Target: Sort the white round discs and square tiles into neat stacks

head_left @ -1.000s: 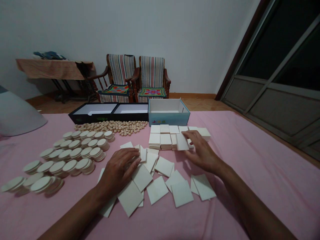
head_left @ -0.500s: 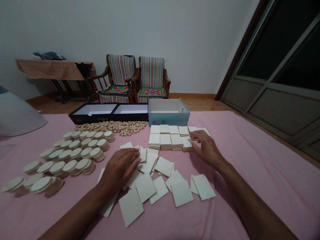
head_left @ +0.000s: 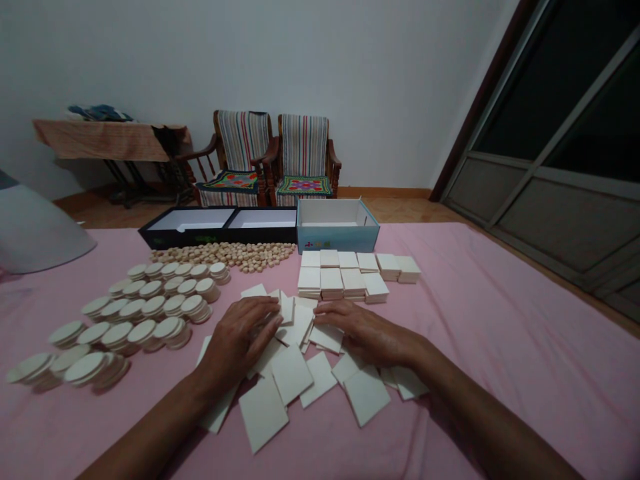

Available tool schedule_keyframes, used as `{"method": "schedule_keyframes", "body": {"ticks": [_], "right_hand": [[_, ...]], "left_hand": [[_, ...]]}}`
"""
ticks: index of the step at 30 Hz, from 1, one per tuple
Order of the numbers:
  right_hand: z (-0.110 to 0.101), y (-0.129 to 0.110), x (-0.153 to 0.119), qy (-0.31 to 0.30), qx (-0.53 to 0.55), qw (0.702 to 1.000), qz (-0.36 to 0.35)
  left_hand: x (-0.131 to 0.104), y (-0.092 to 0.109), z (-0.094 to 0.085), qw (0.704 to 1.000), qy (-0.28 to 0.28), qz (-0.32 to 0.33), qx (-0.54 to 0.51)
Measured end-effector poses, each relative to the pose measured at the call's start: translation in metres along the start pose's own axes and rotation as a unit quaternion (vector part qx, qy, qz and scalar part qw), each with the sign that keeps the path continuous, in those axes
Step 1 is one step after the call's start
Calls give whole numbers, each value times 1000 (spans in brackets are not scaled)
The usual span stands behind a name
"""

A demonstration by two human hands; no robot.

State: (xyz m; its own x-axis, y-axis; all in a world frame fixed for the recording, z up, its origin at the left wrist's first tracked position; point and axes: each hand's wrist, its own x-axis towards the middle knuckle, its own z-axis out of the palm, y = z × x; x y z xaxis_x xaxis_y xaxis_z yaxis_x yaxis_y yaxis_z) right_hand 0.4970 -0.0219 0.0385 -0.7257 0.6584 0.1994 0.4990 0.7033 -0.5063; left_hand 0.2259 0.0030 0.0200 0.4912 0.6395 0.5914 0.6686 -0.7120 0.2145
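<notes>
My left hand (head_left: 240, 337) curls over the left part of a loose pile of white square tiles (head_left: 291, 373), its thumb and fingertips against a small white tile stack (head_left: 285, 311). Over the right part of the pile lies my right hand (head_left: 370, 330), palm down, fingertips at the edge of some tiles; whether it grips one is hidden. Behind the pile, neat stacks of square tiles (head_left: 333, 283) stand in two rows. Tilted stacks of round white discs (head_left: 133, 310) are lined up at the left.
Small wooden pieces (head_left: 225, 253) lie before an open black box (head_left: 215, 235) with two compartments. Beside it stands an open light blue box (head_left: 337, 237). A pink cloth (head_left: 510, 320) covers the surface. Two chairs (head_left: 303, 160) stand behind.
My right hand has moved from the back tile stacks left and nearer, onto the loose pile. A front tile there has shifted slightly. My left hand has stayed in place.
</notes>
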Motion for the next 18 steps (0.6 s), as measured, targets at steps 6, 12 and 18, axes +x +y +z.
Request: {"method": "schedule_keyframes", "body": {"ticks": [6, 12, 18], "right_hand": [[-10, -6, -2, -23, 6, 999, 35], [2, 1, -2, -14, 15, 1000, 8], [8, 2, -2, -6, 11, 1000, 29]], "left_hand": [[0, 1, 0, 1000, -10, -8, 5], [0, 0, 1, 1000, -10, -14, 4], [0, 0, 1, 1000, -8, -16, 6]]}}
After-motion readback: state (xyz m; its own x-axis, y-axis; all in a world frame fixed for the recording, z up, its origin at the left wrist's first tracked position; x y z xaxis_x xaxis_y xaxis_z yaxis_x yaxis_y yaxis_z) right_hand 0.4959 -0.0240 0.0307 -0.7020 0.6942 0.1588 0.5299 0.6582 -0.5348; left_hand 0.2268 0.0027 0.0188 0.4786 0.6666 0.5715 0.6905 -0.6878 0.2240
